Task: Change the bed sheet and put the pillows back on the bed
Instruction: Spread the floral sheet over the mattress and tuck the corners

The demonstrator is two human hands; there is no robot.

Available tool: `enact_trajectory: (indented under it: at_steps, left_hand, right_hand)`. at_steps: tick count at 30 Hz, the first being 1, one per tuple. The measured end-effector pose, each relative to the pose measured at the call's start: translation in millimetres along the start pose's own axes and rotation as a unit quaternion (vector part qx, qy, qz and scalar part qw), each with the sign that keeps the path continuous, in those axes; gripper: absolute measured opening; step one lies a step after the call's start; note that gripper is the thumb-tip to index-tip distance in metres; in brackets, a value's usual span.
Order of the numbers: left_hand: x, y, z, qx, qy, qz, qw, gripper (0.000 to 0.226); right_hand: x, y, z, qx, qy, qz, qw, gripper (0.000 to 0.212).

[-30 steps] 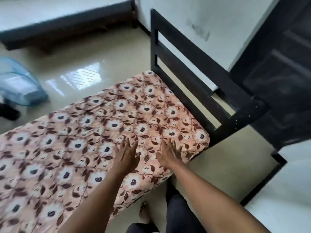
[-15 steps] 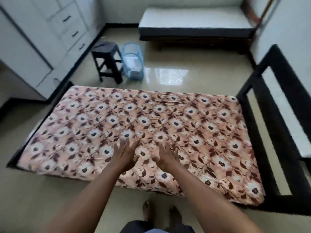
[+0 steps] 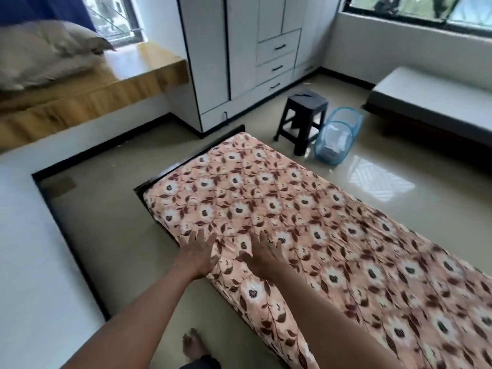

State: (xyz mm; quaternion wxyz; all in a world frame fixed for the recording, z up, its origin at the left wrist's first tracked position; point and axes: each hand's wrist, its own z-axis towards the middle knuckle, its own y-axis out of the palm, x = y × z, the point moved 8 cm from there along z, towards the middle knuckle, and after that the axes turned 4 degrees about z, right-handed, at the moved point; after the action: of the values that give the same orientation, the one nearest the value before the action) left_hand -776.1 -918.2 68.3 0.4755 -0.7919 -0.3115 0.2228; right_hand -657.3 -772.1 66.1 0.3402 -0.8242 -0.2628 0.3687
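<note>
1. The left hand [image 3: 198, 255] is laid palm down on the near edge of the bed sheet, close to a corner of the mattress. Its fingers are straight and spread, and nothing is gripped by it.
2. The right hand [image 3: 262, 255] is laid flat just beside it in the same way, with fingers splayed on the fabric. A narrow strip of sheet is seen between the two hands.
3. The bed sheet [image 3: 332, 235], peach with white flowers and brown leaves, is spread over the whole mattress. It is draped down the near side, and fine creases are seen near the hands.
4. A dark bed frame [image 3: 186, 160] is seen along the far-left end of the mattress.
5. A bare foot [image 3: 192, 344] is planted on the glossy beige floor [image 3: 111, 209] just beside the bed.
6. Tan pillows [image 3: 45, 54], blurred, are piled on a wooden-topped ledge [image 3: 138, 75] under a window at the upper left, well apart from the bed.
7. A white wardrobe [image 3: 239, 62] with drawers is seen beyond the bed.
8. A dark plastic stool [image 3: 302, 115] is set near the wardrobe, and a blue mesh laundry basket [image 3: 336, 139] is tipped on its side just beside the stool.
9. A second bed [image 3: 439, 94] with a bare white mattress is placed along the right wall, below another window.
</note>
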Motion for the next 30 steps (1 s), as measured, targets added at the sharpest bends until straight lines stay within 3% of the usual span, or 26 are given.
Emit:
enact_trajectory:
  at_steps: [10, 15, 22, 30]
  left_hand:
    - [-213.7, -33.9, 80.4, 0.017, -0.042, -0.038, 0.998, 0.072]
    - [-314.7, -51.3, 106.7, 0.039, -0.094, -0.073, 0.992, 0.069]
    - [-452.4, -44.1, 150.2, 0.026, -0.164, -0.084, 0.983, 0.071]
    - [-640.3, -87.3, 185.9, 0.053, -0.291, -0.149, 0.943, 0.071]
  right_hand:
    - [-182.3, 14.9, 148.8, -0.038, -0.031, -0.03, 0.998, 0.074]
    - [-278.6, 9.9, 208.2, -0.054, -0.096, -0.069, 0.992, 0.071]
    - [-384.6, 22.7, 342.3, -0.088, -0.123, -0.116, 0.982, 0.074]
    - [-587.2, 18.6, 471.8, -0.114, -0.224, -0.17, 0.953, 0.078]
